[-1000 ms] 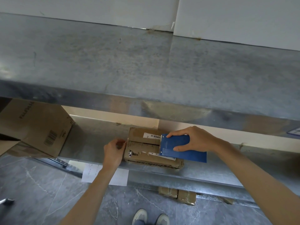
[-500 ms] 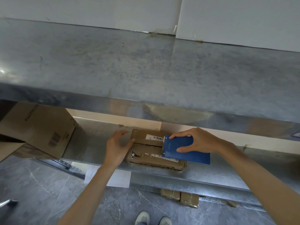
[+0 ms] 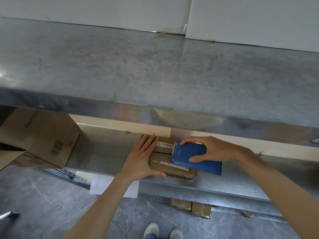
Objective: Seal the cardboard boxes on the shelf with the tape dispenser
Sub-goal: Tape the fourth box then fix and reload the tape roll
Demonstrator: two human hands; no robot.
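While the left hand (image 3: 141,159) lies flat with straight fingers on the left end of the small cardboard box (image 3: 174,171), its thumb along the front edge, the right hand (image 3: 212,150) curls round the tape dispenser (image 3: 195,157), thumb on the near side and fingers over the far edge. This dispenser is a smooth, flat blue slab with rounded corners, and it rests on the box's right half. Its right end overhangs the box. The box is brown, creased and low, with a white barcode label (image 3: 165,144) on top.

It sits at the front lip of the lower shelf (image 3: 103,152), a dull galvanised metal sheet, with bare metal to its left and right. Well to the left stands a large cardboard box (image 3: 43,135), tilted, one flap hanging. Close overhead runs the upper shelf (image 3: 155,66), mottled grey metal, meeting white wall panels (image 3: 86,11).

Below lie grey veined floor tiles (image 3: 43,195), a white paper sheet (image 3: 100,185), taped brown packages (image 3: 191,207) and the person's shoes (image 3: 162,230).
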